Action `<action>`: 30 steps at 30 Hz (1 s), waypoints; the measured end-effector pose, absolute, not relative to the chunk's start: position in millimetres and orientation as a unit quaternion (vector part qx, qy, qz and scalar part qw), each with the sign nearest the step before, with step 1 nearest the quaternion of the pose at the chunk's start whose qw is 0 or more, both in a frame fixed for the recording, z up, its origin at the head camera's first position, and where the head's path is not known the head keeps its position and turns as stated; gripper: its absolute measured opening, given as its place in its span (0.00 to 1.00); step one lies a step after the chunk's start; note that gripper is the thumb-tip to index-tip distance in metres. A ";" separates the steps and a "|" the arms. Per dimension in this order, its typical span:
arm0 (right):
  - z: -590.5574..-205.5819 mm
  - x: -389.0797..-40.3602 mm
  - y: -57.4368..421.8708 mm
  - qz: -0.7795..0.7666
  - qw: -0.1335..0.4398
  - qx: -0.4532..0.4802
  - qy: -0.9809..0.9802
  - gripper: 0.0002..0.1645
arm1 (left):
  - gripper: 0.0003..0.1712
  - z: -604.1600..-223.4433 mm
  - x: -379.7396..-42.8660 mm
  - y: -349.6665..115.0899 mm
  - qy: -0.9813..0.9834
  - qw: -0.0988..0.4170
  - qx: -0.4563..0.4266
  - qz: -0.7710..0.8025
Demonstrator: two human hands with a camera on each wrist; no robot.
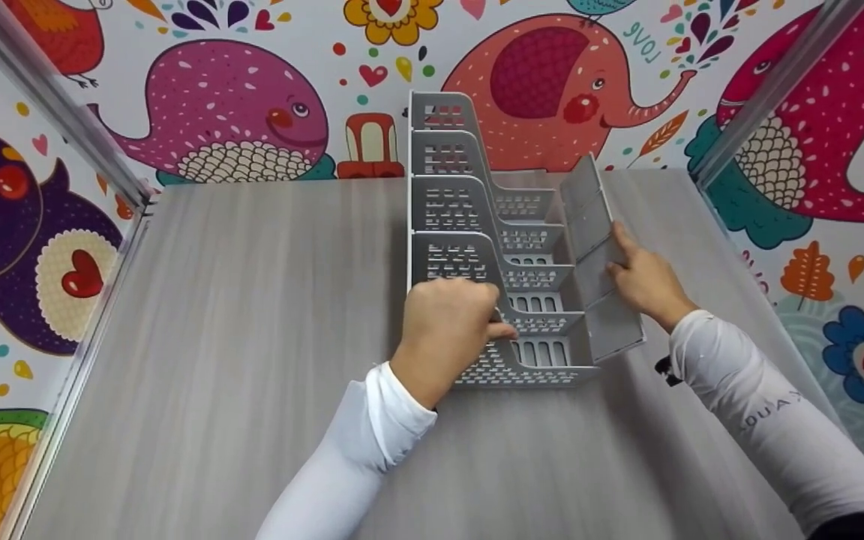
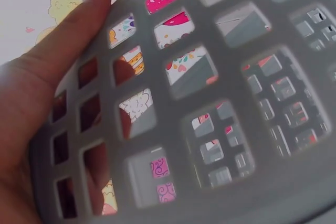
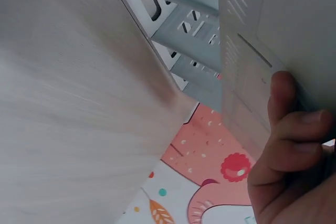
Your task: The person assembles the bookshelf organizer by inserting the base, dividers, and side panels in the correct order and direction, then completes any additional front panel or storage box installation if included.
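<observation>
Two white-sleeved forearms reach in from the bottom of the head view toward a grey plastic file rack (image 1: pixel 477 225) standing in the middle of a pale wood-grain worktop (image 1: pixel 252 337). The rack has a row of perforated upright dividers, stepped in height, with slotted compartments between them.

On the near end, the left hand (image 1: pixel 451 330) is curled around the closest divider (image 1: pixel 454 259), knuckles toward the camera and the thumb tip showing at the right. From the left wrist view, that hand's fingers (image 2: pixel 79 24) lie against the divider's grid of square holes, gripping it.

At the rack's right side, the right hand (image 1: pixel 646 277) rests on a long flat grey panel (image 1: pixel 601 247) that leans outward from the rack. Its index finger points along the panel, and the right wrist view shows the fingers (image 3: pixel 294 129) curled against the panel's edge, holding it.

Colourful cartoon wallpaper (image 1: pixel 237 112) with whales, an elephant and birds covers the walls around the worktop, and two metal rails (image 1: pixel 49 97) run diagonally at the upper corners.
</observation>
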State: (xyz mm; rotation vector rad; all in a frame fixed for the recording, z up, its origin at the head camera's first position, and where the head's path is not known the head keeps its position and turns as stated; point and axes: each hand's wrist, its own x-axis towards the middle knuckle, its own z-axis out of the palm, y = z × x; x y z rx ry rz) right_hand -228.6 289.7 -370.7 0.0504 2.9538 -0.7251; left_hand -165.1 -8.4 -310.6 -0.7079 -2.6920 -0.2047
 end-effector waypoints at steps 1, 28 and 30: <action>-371.4 -228.8 290.8 -0.243 0.053 0.018 0.968 0.40 | 0.24 -310.9 -165.1 -8.2 -0.949 0.177 -0.251 -0.071; -365.0 -239.2 294.8 -0.252 0.109 -0.029 0.961 0.40 | 0.23 -312.6 -166.1 -13.3 -0.938 0.197 -0.279 -0.056; -362.4 -241.1 293.9 -0.250 0.117 -0.032 0.961 0.40 | 0.23 -312.8 -165.8 -14.1 -0.937 0.201 -0.280 -0.059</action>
